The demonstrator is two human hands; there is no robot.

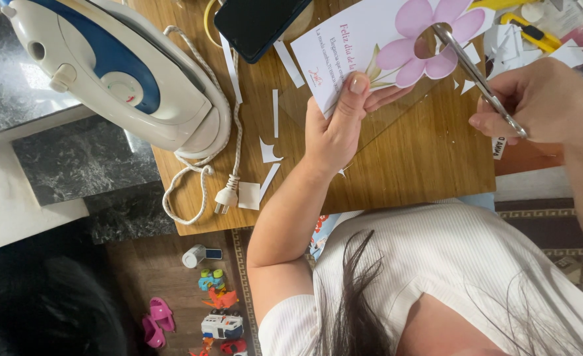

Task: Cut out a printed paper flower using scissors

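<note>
My left hand [336,125] grips the near edge of a white printed card [364,39] with a pink flower on it, thumb on top. The flower's centre has a hole cut out. My right hand [542,99] holds a pair of metal scissors [477,76], and the blade tips sit at the rim of that hole. The card is held just above a wooden table [410,165]. A clear plastic sheet [397,105] lies under the card.
A white and blue clothes iron [113,72] with its cord and plug [227,196] lies at the table's left. A dark phone [258,23] sits at the far edge. Paper scraps [268,151] are scattered about. A yellow utility knife [532,33] lies far right. Toys [220,310] lie on the floor.
</note>
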